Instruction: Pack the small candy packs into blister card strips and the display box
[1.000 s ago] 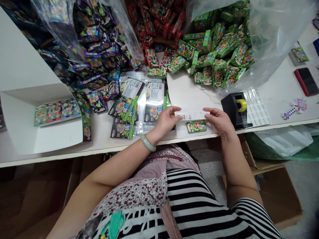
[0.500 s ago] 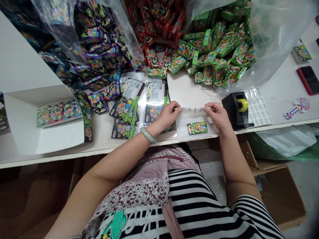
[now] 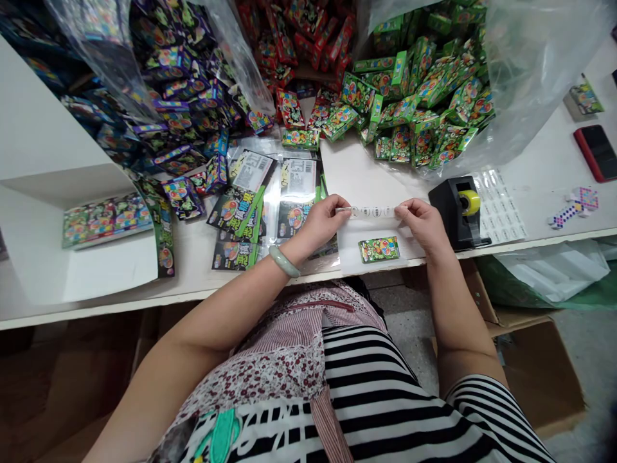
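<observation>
A narrow strip of round printed stickers [image 3: 371,211] is stretched level between my two hands. My left hand [image 3: 322,222] pinches its left end, and my right hand [image 3: 423,225] pinches the right end. Just below the strip, a small green candy box [image 3: 379,249] lies flat on a white sheet [image 3: 348,247] near the table's front edge. Beside my left hand are black-and-green printed pouches [image 3: 236,209], some with white labels. A black tape dispenser [image 3: 453,215] with a yellow core stands right of my right hand, partly over a sheet of stickers [image 3: 501,209].
Heaps of green boxes [image 3: 429,109], red boxes [image 3: 313,32] and purple boxes [image 3: 178,83] fill the back, among clear plastic bags. An open white carton [image 3: 110,263] holding a row of boxes stands at left. A red-cased phone [image 3: 596,154] and a pixel-patterned trinket [image 3: 573,207] lie at right.
The sticker strip has turned slightly, so its printed circles face me more. Both hands keep their pinch on its ends. The view has shifted a little.
</observation>
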Motion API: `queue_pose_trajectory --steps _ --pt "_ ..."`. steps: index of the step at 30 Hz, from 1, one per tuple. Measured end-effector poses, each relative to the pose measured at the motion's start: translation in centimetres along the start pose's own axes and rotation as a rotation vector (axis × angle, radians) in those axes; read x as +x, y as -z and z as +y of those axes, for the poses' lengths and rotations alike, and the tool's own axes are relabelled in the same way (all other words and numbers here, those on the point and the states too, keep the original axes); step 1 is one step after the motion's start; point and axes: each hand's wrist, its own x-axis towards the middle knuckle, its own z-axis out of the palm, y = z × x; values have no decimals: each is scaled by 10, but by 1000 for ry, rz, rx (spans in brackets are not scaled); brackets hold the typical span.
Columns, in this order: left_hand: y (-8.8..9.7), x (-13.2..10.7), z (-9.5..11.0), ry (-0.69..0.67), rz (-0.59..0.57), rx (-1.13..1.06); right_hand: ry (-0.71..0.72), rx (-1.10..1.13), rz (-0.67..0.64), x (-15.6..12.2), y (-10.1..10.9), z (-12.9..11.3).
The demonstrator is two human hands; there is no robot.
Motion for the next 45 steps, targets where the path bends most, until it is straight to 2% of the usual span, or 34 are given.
queue_pose_trajectory --steps 6,15,20,29,39,45 --pt "0 -4 -2 -23 -20 -56 53 67 30 0 -3 5" --pt "1 -5 -2 -10 -34 -68 31 -20 10 -5 1 -1" --pt "1 -7 0 2 -36 -48 12 -21 -27 -7 3 -4" --pt "2 -12 10 0 -68 -106 94 -333 -188 -1 1 -28" --pt "1 -10 11 66 -62 -98 27 -321 -302 0 6 -30" --pt "2 -9 8 49 -78 -94 36 -312 -290 2 8 -31"
